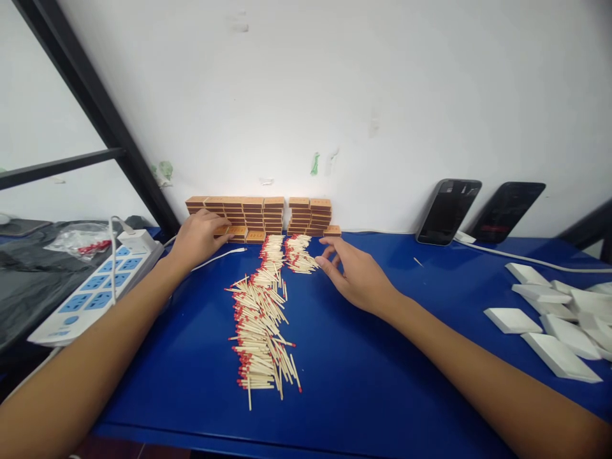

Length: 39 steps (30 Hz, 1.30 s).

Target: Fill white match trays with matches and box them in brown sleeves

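Note:
My left hand (199, 236) reaches to the front row of matchboxes, its thumb and fingers around the left end of a small brown matchbox (238, 232). Beside that box lies another matchbox (255, 237). Behind them, stacked matchboxes (253, 207) stand against the wall. My right hand (356, 271) hovers at the right edge of a small pile of matches (301, 255), thumb and index finger apart and the other fingers curled. No held object shows in it. A longer heap of red-tipped matches (261, 331) runs toward me.
A second matchbox stack (310, 217) stands right of the first. On the left lies a white power strip (95, 287) with a charger and cable. Two phones (448, 213) lean on the wall at right. White diamond-shaped pieces (559, 354) lie scattered on the blue table (382, 395).

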### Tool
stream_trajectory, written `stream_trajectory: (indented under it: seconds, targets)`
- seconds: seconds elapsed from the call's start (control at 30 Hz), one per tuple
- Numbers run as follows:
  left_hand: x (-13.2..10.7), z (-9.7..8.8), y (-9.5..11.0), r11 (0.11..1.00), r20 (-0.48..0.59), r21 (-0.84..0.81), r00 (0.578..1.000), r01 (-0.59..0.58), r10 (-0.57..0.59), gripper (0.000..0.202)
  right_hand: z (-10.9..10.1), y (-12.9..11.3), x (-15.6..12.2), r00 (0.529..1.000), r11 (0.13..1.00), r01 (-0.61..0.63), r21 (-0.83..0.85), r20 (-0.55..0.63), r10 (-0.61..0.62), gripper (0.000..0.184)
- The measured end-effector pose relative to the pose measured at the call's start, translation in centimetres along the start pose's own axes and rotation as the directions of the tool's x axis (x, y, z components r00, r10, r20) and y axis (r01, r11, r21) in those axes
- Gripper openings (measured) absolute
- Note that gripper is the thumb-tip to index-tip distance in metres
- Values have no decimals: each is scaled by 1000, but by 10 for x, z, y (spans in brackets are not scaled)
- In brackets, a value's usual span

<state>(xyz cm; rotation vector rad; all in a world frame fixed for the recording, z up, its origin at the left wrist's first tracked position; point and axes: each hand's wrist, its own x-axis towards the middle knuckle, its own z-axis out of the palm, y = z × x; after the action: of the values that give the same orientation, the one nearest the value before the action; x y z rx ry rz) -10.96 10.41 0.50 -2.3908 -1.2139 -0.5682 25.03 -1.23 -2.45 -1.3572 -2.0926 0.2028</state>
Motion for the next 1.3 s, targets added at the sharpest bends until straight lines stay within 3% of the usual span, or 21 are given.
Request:
stream_trajectory:
  seconds: [0.23, 0.4, 0.57, 0.7, 0.93, 1.2, 1.3]
  targets:
    - [2, 4, 5, 997, -21, -17, 997, -72, 71, 29, -6, 8, 5, 999, 997, -30, -71, -47, 27, 33]
    - [5, -2, 26, 988, -26, -89, 992, -125, 123, 28, -25, 26, 13, 983, 965, -108, -239, -173, 67, 20]
    - [3, -9, 53, 981, -88, -75, 982, -177, 170, 36, -33, 43, 20, 940, 960, -259, -103, -257, 226, 23]
    - [3, -13, 61, 967, -57, -121, 974, -225, 220, 29, -37, 56, 22, 926, 945, -316, -89, -246, 287, 26]
    - [2, -13, 68, 954, -51, -129, 963, -270, 265, 29, -59, 82, 19, 978, 913, -207, -351, -111, 179, 22]
    - [-1, -11, 84, 924, -53, -178, 941, -339, 335, 21, -33, 48, 16, 992, 977, -85, -195, 80, 102, 17]
    - [-2, -9, 86, 923, -50, -152, 936, -353, 350, 21, -27, 48, 17, 993, 978, -68, -197, 85, 86, 16]
